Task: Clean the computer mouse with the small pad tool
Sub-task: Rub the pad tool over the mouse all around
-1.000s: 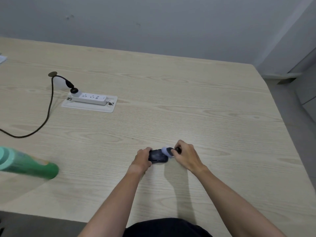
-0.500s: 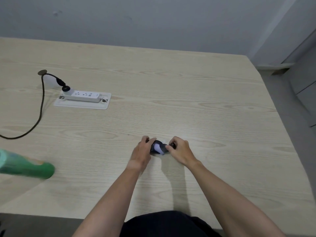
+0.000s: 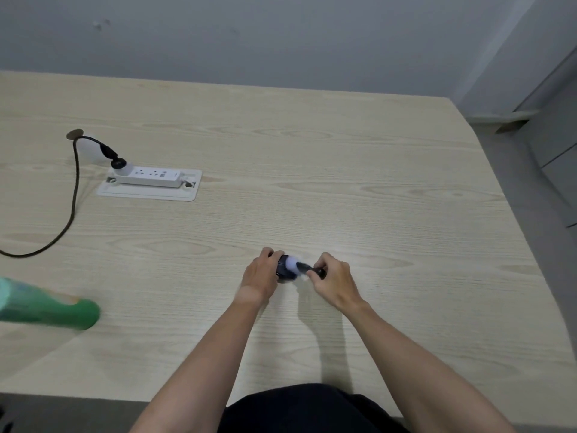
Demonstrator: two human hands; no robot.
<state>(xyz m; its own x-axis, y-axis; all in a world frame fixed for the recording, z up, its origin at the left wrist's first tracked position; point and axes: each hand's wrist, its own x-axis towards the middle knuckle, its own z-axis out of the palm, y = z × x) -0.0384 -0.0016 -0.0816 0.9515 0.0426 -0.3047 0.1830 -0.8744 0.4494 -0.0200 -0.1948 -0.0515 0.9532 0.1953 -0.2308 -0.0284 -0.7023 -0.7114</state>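
Note:
A dark computer mouse (image 3: 284,271) rests on the pale wooden table (image 3: 343,189), near its front middle. My left hand (image 3: 260,275) grips the mouse from the left and covers part of it. My right hand (image 3: 334,281) pinches the dark handle of the small pad tool (image 3: 304,266). The tool's pale round pad (image 3: 292,261) lies against the top of the mouse. Motion blurs the pad a little.
A green bottle (image 3: 50,310) lies on its side at the left edge. A white power strip (image 3: 150,176) sits on a flat white plate at the back left, with a black cable (image 3: 73,195) curving off left. The table's right edge drops to a grey floor.
The pad has slid back and forth over the mouse top; it now sits at the middle top. Both hands stay on the mouse and tool. The camera view shifted slightly.

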